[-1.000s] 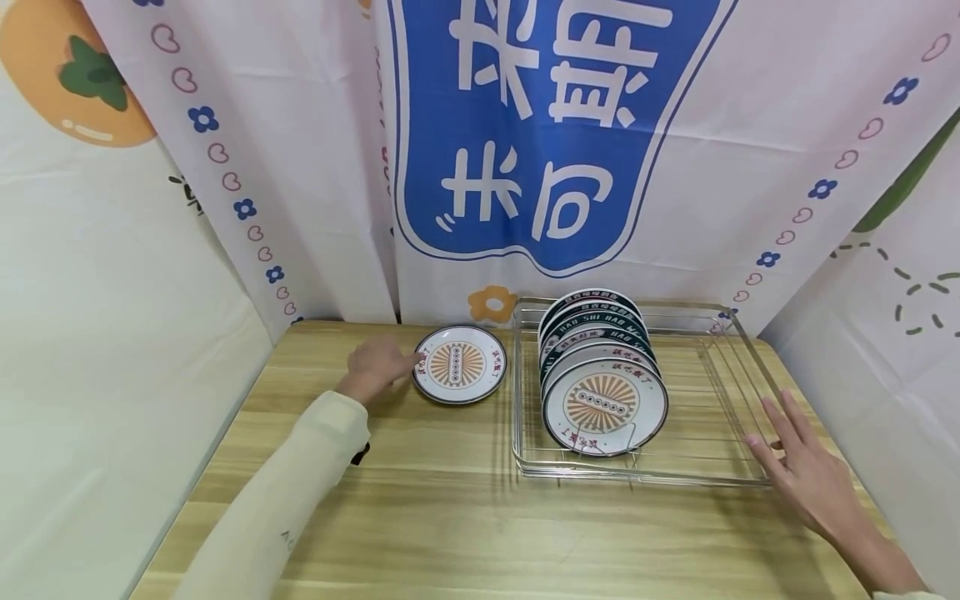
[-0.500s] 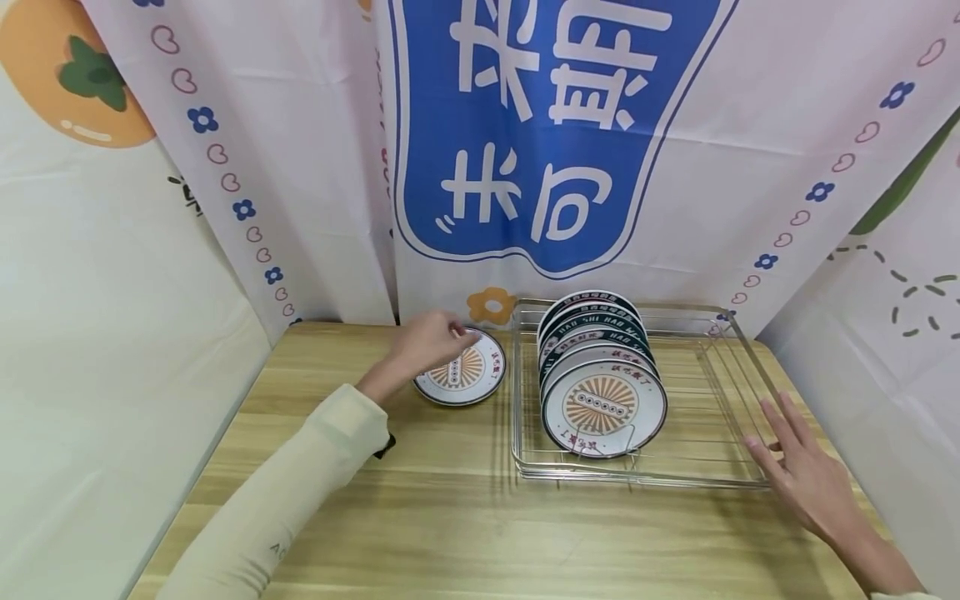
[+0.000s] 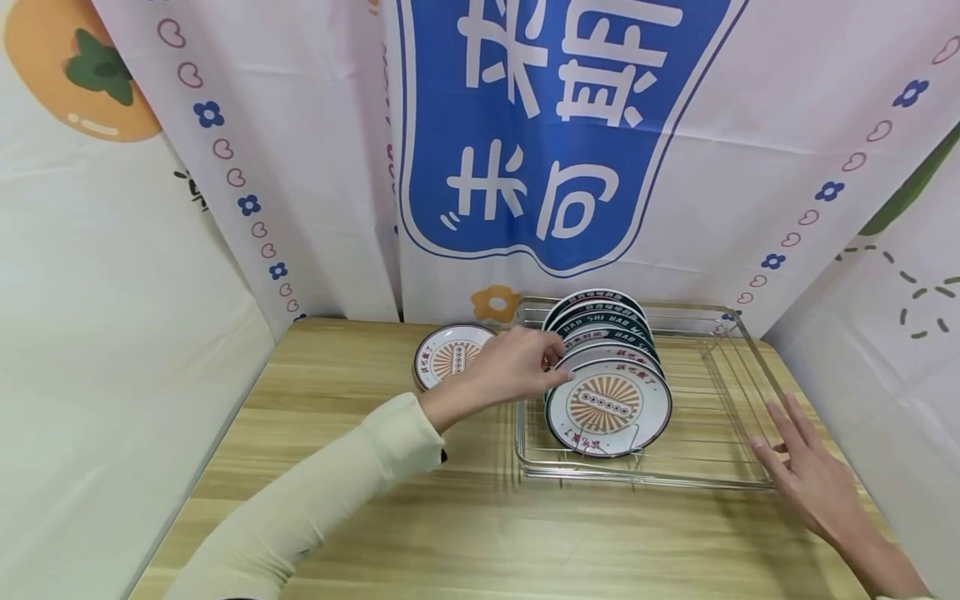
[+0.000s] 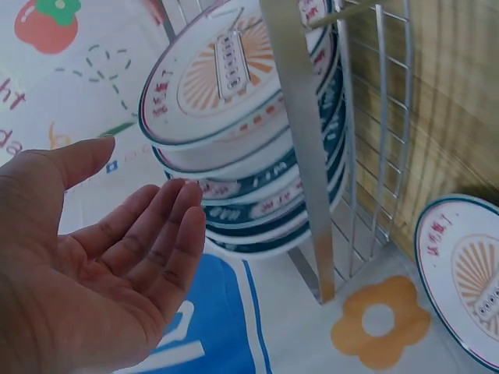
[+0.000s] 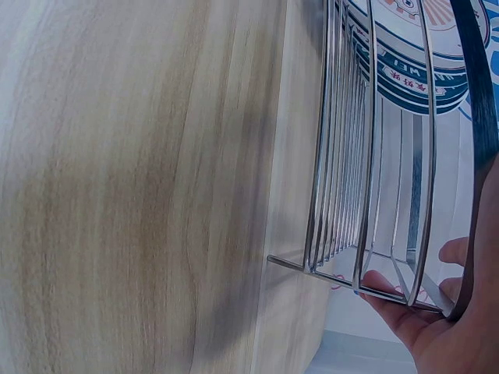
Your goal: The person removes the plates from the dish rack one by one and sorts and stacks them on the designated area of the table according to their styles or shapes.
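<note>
Several round plates (image 3: 609,412) with white and dark green patterned rims stand tilted in a row inside a metal wire rack (image 3: 705,481). My left hand (image 3: 513,367) is at the left edge of these plates. The left wrist view shows its palm with thumb and fingers apart and nothing held; the fingertips come close to the plate rims, and contact is hard to tell. Left of the rack, a smaller white plate (image 3: 438,354) with an orange sunburst lies flat, partly covered by my left hand. My right hand (image 3: 813,483) holds the rack's right end, its rim between thumb and fingers.
The rack stands on a wooden table (image 3: 465,533), near the back edge. A printed cloth (image 3: 322,167) hangs behind, and white cloth (image 3: 112,375) walls in the left side. The rack's right half shows bare wires.
My left hand has moved right, from the flat plate's left edge across it to the standing plates. The flat plate and my right hand stay in place.
</note>
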`<state>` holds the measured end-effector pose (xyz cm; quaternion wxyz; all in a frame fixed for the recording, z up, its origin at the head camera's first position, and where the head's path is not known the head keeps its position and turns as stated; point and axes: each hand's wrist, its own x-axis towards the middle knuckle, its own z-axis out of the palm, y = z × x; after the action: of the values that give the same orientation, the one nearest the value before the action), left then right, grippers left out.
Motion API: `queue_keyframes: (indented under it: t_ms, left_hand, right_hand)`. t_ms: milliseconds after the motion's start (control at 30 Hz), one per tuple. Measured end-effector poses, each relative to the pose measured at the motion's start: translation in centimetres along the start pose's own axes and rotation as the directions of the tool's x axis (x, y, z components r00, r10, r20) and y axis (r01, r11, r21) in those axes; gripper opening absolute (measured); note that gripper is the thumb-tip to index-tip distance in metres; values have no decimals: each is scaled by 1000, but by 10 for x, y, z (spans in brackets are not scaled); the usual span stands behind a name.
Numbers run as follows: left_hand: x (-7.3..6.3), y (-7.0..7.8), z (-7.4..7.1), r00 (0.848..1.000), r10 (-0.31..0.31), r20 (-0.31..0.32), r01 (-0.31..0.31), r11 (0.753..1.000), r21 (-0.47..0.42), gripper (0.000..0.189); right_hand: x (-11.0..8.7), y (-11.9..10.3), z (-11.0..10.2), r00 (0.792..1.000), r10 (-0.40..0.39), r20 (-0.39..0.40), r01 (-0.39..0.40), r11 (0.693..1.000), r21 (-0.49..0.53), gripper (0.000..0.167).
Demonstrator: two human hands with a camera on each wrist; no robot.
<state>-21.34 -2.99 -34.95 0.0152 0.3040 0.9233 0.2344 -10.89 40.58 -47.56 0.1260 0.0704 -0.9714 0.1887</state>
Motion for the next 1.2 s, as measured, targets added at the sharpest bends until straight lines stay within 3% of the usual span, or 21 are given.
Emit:
queue_keyframes:
  t_ms: [233,333,433,633,833,1033,1200]
  left_hand:
    - [11,16,12,1000,5,17,-6,999,47,39]
    - [16,19,19,999,21,24,-23,997,72,32]
    - [20,18,25,999,41,29,-43,995,87,19]
    - [27,15,34,996,64,61,-67,996,56,39]
    - [33,15,38,988,64,139,-70,997,36,13]
    - [36,15,44,982,60,180,-65,998,25,33]
    - [37,14,45,983,58,176,-62,998,19,28]
  right_hand:
    - [0,-1,0,1000,-1,-8,1,1000,13,68]
    - [-1,-1,1,1000,0,-10,0,1000,13,68]
    - [-1,-1,1,1000,2,-10,-2,1000,12,68]
    - [-1,0,1,1000,4,-13,-4,1000,3,69]
    - [-1,2,2,1000,1,-5,-1,1000,-1,69]
    - [-2,2,2,1000,5,1,-5,1000,-1,69]
    - [-2,1,1,1000,2,-4,-2,1000,-4,69]
